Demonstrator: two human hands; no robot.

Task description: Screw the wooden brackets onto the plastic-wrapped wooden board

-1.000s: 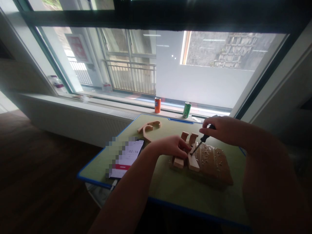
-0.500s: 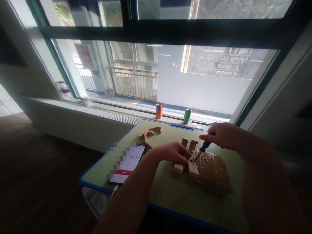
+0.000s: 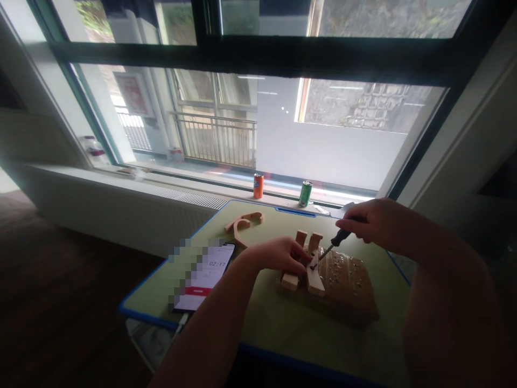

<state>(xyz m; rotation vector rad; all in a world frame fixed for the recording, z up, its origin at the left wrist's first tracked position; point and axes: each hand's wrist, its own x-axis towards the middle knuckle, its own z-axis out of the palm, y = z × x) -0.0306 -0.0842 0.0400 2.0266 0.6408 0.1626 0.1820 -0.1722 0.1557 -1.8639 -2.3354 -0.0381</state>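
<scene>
The pale wooden hook point(image 3: 315, 283) lay on the brown wrapped board point(image 3: 357, 293), its curled end pointing away from you, so its flat face was turned up to the tool. The tip of the screwdriver point(image 3: 340, 237) met it at a dark spot, probably a screw head or hole too small to make out. Your right hand point(image 3: 365, 220) had its grip wrapped about the handle, slanting the shaft down from the right, which likely kept the spot in sight. Your left hand point(image 3: 284, 255) set its fingertips against the hook's left side, seemingly to steady it; you could not tell whether that grip pinched the wood or merely pressed. A second wooden hook point(image 3: 290, 282) lay just beside, partly covered by that hand. Farther left on the desk point(image 3: 266, 318), a phone point(image 3: 205, 276) faced up, its timer readable at a glance. Two curved wooden pieces point(image 3: 241, 222) lay beyond it, presumably out of your way.
</scene>
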